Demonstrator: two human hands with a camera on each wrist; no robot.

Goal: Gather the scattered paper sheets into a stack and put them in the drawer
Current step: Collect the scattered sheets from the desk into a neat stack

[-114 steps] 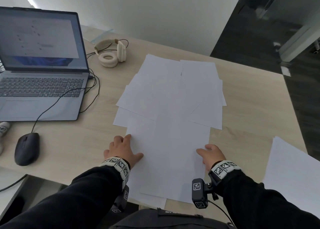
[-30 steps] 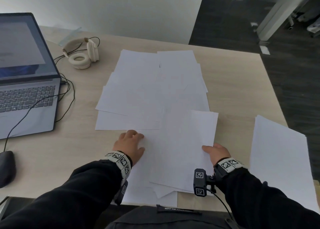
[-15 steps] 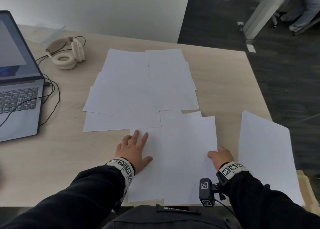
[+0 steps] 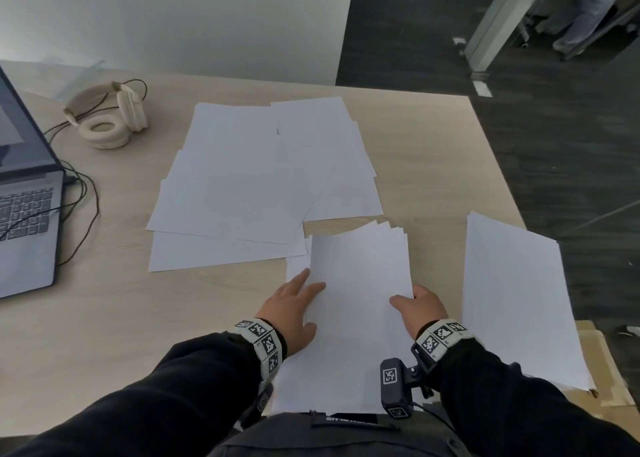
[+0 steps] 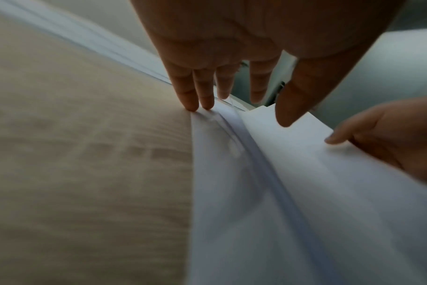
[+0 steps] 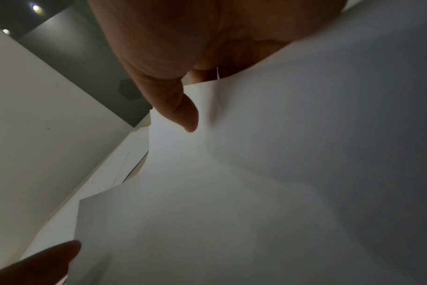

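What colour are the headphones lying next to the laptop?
Cream, or off-white; the headphones show best in the head view.

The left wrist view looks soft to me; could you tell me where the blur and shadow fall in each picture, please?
Left wrist view: the desk is streaked with motion blur, while the left hand stays fairly sharp. Right wrist view: dim, with the gathered sheets shadowed grey. Head view: evenly lit and sharp, with straight desk edges bowed by the wide lens.

Person: black long sleeves (image 4: 194, 380); white wristbands (image 4: 261, 340) printed with black square markers; black wrist camera (image 4: 394, 387) with thin cable.
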